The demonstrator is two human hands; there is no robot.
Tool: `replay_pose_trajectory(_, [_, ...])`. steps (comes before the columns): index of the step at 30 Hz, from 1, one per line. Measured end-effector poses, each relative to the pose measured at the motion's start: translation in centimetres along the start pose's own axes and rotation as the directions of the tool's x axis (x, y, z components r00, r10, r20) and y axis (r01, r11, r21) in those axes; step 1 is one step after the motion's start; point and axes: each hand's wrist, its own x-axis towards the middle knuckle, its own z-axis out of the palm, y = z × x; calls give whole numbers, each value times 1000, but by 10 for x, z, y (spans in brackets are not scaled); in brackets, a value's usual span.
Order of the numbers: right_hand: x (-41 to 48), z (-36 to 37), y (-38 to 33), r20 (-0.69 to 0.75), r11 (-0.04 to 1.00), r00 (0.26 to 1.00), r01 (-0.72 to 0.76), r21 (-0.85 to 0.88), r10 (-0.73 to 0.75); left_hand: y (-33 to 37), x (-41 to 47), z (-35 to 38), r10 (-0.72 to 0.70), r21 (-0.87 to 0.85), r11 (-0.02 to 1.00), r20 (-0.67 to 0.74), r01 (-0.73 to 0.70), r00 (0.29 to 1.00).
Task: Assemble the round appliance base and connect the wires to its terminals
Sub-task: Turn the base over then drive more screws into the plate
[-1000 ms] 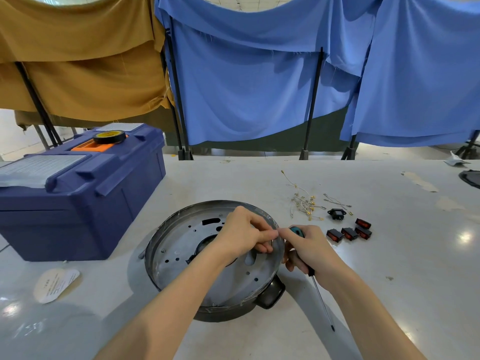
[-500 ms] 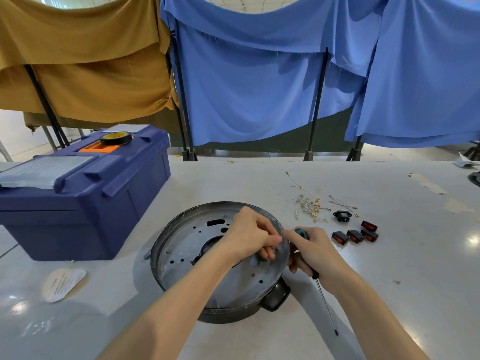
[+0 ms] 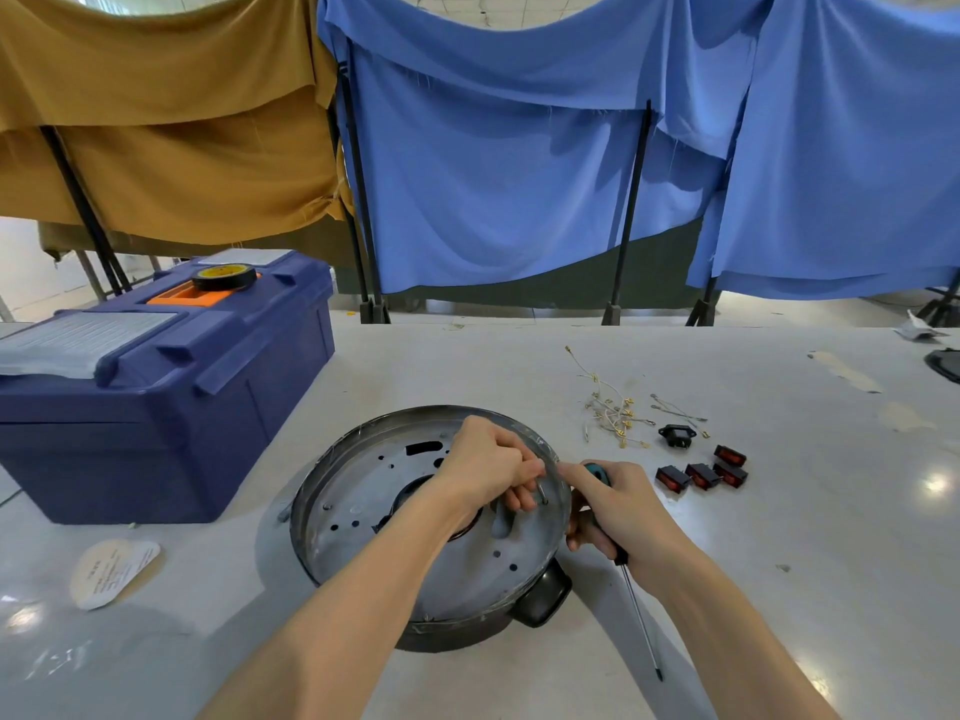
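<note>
While poised over the round base [image 3: 358, 511], set hollow side up at the middle of the tabletop [image 3: 493, 366], pinches a small metal pin [image 3: 542, 494] with the left hand [image 3: 488, 470] just inside the rim at 3 o'clock. Grips a screwdriver [image 3: 642, 623] in the clenched right hand [image 3: 628, 517] just outside that rim, thin shaft pointing toward 5 o'clock. Has loose wires [image 3: 613, 414] at 1 o'clock from the base, switches [image 3: 702, 475] at 3 o'clock, a blue toolbox [image 3: 156, 418] at 10 o'clock.
</note>
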Motion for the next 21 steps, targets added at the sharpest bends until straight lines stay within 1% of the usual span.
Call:
replay_pose_trajectory(4, [0, -1, -1, 13, 1000, 1000, 1, 7, -1, 4, -5, 12, -12, 12, 1000, 60, 12, 998])
replay_pose_trajectory(9, [-3, 1, -1, 13, 999, 1000, -1, 42, 0, 4, -2, 6, -15, -18, 1000, -61, 14, 998])
replay_pose_trajectory(10, [-3, 1, 0, 11, 999, 1000, 1, 40, -1, 3, -2, 5, -22, -30, 999, -61, 20, 998])
replay_pose_trajectory(14, [-2, 1, -1, 14, 999, 1000, -8, 41, 7, 2, -6, 11, -19, -43, 999, 32, 20, 999])
replay_pose_trajectory(16, [-3, 1, -1, 22, 999, 1000, -13, 49, 12, 3, -5, 13, -8, -39, 999, 28, 9, 1000])
replay_pose_trajectory(19, [-4, 1, 0, 18, 998, 1000, -14, 59, 13, 2, -2, 8, 6, -42, 999, -32, -7, 999])
replay_pose_trajectory(21, [-5, 1, 0, 18, 998, 1000, -12, 60, 11, -1, -4, 4, 7, -70, 998, -11, -7, 1000])
